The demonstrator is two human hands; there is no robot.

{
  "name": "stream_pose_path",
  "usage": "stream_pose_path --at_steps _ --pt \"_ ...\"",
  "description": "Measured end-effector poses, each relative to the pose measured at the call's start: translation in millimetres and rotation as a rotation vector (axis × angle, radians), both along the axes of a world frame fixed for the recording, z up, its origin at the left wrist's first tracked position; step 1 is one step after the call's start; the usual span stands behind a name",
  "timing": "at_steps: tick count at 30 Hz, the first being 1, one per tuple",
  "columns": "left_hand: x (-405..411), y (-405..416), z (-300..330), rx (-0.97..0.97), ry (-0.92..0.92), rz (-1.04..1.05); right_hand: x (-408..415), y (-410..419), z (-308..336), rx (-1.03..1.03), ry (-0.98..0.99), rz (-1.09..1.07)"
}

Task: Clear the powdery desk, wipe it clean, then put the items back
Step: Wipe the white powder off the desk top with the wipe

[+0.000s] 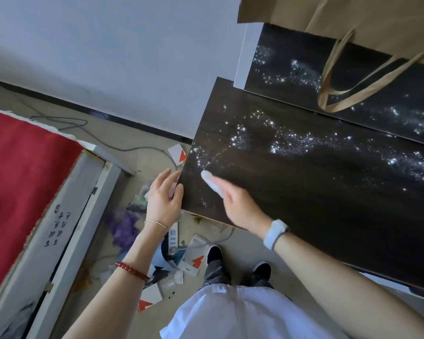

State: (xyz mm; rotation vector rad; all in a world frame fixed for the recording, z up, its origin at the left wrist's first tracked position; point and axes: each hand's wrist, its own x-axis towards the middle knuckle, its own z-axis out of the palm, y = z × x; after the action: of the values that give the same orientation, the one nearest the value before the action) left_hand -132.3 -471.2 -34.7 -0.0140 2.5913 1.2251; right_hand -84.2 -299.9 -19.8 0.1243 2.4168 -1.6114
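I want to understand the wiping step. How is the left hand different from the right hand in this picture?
The right hand lies on the dark desk and presses a white wipe into the powder; the left hand rests at the desk's corner, fingers open, apparently holding nothing. The right wrist carries a white band, the left a thin bracelet. Both hands are bare.

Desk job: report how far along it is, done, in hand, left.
Done: the lower desk is cleared, and its near part looks powder-free. In hand: the right hand sweeps powder with a white wipe toward the left hand, cupped at the desk's edge. Left: powder across the far part and upper shelf, where a paper bag sits; items not yet returned.
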Motion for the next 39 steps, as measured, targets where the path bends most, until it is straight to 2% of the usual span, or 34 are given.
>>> stream_pose_path --at_steps 3,6,8,11,14,16,21,24,27,31,35,39 --pt "2 14 13 0.19 0.044 0.055 -2 21 19 -0.284 -0.187 -0.352" --pt "2 35 23 0.483 -0.192 0.081 0 34 28 -0.69 -0.391 -0.521" --pt "3 51 24 0.614 -0.407 0.083 4 39 31 -0.764 -0.406 -0.557" --pt "7 71 26 0.651 -0.548 0.07 10 45 29 -0.738 -0.397 -0.536" --pt "10 79 25 0.594 -0.499 0.097 17 51 27 -0.696 -0.408 -0.489" --pt "12 80 25 0.563 -0.486 0.077 21 53 24 -0.595 -0.39 -0.444" --pt "14 76 27 0.459 -0.482 0.006 22 60 19 -0.132 -0.187 -0.491" --pt "15 77 27 0.456 -0.52 0.042 28 60 21 0.201 0.021 -0.337" --pt "14 79 29 0.641 -0.645 0.17 38 52 20 0.306 0.169 -0.153" --pt "9 77 31 0.914 -0.863 0.158 42 40 14 0.233 0.033 -0.087" --pt "8 87 30 0.883 -0.921 0.007 40 38 12 0.08 0.018 -0.323" --pt "10 121 39 0.693 -0.833 -0.146 46 74 15 0.226 0.053 -0.658"
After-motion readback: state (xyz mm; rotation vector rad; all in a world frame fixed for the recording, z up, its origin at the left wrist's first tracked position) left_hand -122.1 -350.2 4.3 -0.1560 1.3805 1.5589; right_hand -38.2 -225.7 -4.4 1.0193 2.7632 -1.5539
